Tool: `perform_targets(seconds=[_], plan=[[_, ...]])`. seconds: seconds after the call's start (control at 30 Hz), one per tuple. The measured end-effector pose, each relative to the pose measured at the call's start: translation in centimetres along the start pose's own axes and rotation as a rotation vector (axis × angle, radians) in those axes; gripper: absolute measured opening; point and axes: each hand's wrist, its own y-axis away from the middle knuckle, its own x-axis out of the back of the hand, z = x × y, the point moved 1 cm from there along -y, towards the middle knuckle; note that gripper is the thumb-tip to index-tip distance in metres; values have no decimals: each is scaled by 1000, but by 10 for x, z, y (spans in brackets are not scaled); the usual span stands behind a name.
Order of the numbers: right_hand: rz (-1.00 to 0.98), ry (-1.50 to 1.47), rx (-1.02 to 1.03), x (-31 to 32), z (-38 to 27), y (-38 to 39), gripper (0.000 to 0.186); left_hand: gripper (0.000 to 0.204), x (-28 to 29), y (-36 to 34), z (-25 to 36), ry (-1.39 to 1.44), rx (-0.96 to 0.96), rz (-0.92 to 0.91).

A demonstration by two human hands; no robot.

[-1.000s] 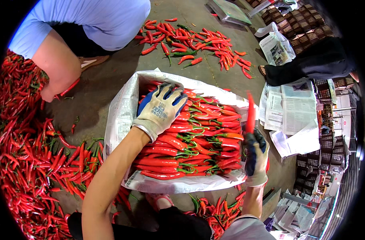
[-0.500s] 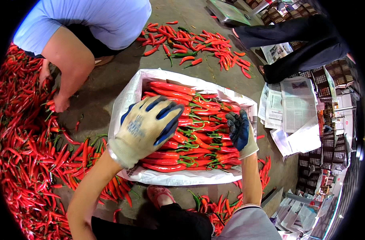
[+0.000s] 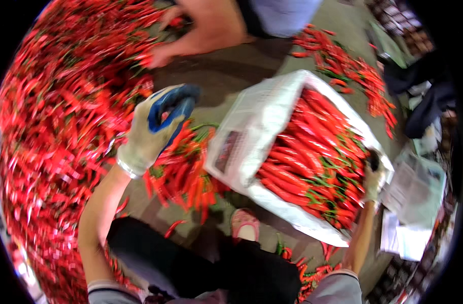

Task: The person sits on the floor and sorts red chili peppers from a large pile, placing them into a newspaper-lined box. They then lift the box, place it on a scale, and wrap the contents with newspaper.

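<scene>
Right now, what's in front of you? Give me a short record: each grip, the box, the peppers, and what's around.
Left grip: gloved, raised, fingers curved open; nothing visible in it
Right grip: gloved, at the box's right end; blurred, hold unclear
Box: tilted in view, white paper sides
Packed peppers: red, green stems, laid side by side
Loose peppers: large heap at left
Around: another person's hand; papers at right

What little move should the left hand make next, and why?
Maybe the left hand could dip to the loose peppers: it looks empty and seems to hang over them, while the right hand is at the papered box's right end.
</scene>
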Motion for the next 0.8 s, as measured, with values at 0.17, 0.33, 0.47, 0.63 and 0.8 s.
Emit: perform_targets(seconds=[0.17,0.33,0.47,0.63,0.8], plan=[[-104,492,-13,16,-102,9,38,31,71,71,-56,-154,461,68],[-47,12,457,-14,-262,79,36,32,64,143,-111,-665,232,-74],[-552,13,760,-91,-398,159,42,48,30,176,-144,-969,138,-238],[-800,304,1092,-234,-468,187,47,45,-2,176,-192,-1074,-6,-171],[-909,664,1348,-320,-477,199,50,34,7,203,-207,-1054,10,-107]])
